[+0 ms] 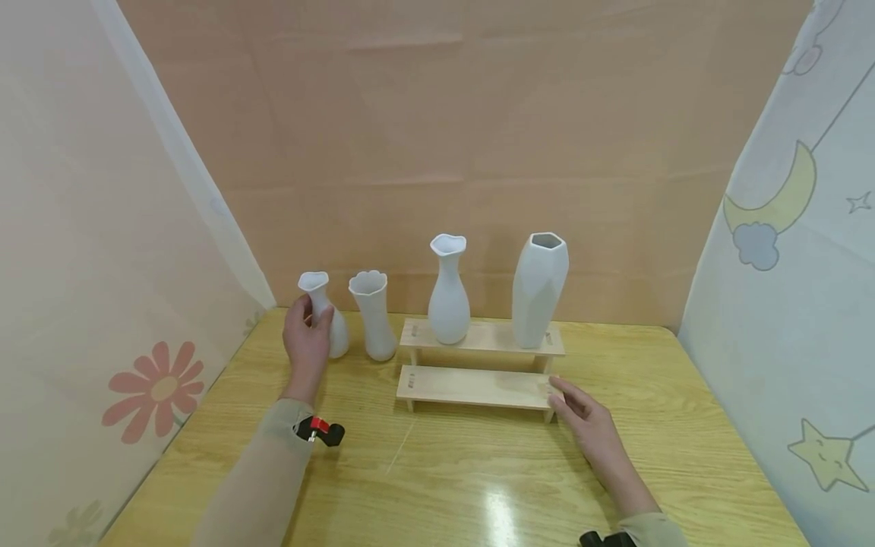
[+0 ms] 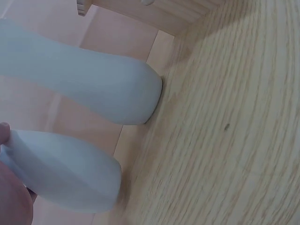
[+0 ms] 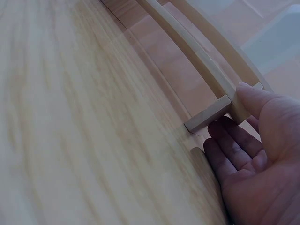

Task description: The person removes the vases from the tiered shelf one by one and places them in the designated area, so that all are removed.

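My left hand (image 1: 309,339) grips a small white vase (image 1: 338,334) with a flared mouth, thumb and fingers around its neck. In the left wrist view that vase (image 2: 70,173) leans slightly, its base right at the tabletop. Just right of it stands a white vase (image 1: 377,323) with a scalloped rim. With my right hand (image 1: 586,419) I pinch the right end of the lower step of a two-step wooden stand (image 1: 472,386). The right wrist view shows the thumb on the board's end (image 3: 239,110) and the other fingers under and beside it.
On the stand's upper step stand a wavy-rimmed white vase (image 1: 449,308) at left and a faceted white vase (image 1: 538,292) at right. The wooden table (image 1: 437,486) meets a pinkish-brown backdrop (image 1: 465,121), with printed cloth at both sides.
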Available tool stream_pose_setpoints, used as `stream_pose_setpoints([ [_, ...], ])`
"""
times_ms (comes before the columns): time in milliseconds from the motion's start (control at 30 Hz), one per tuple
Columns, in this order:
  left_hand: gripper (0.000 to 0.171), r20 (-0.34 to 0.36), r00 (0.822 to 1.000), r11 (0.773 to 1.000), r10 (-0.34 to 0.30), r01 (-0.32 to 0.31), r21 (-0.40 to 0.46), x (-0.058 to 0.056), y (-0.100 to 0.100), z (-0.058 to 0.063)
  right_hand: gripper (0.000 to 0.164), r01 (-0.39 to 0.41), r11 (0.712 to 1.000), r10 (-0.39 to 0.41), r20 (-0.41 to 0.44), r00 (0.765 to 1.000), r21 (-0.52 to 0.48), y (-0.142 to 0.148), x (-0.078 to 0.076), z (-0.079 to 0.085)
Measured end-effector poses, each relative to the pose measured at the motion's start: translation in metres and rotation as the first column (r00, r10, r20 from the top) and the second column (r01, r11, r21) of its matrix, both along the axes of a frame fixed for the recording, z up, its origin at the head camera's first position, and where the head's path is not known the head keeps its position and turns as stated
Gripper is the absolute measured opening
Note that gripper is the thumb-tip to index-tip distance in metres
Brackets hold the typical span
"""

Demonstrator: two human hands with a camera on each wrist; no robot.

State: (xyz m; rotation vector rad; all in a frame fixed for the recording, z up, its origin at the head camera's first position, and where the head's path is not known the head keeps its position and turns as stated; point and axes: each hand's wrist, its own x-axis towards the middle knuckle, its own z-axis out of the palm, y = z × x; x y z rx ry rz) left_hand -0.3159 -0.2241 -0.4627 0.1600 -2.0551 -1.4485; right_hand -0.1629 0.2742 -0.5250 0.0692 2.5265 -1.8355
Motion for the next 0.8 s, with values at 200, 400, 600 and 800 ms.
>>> stream_pose_setpoints([
  [200,0.041,-0.008,1.0,1.0,-0.01,0.01,0.003,-0.0043,0.0003,-0.005,0.069,-0.014,1.0,0.014,-0.009,1.0,-0.015,-0.0015,0.0033,0.0022],
  [400,0.042,0.007,1.0,1.0,-0.012,0.012,-0.002,-0.0052,0.0008,-0.0068,0.069,-0.02,0.999,0.019,-0.007,1.0,-0.037,-0.0013,0.0029,0.0006],
  [600,0.044,0.053,0.999,1.0,0.0,0.001,-0.017,-0.006,0.001,-0.0067,0.069,-0.016,1.0,0.016,-0.01,1.0,-0.023,-0.0013,0.0019,0.0007],
  [800,0.047,0.07,0.998,1.0,-0.004,0.006,-0.029,-0.0057,0.0011,-0.0056,0.068,-0.017,1.0,0.016,-0.014,1.0,-0.024,-0.0012,0.0022,0.0022],
])
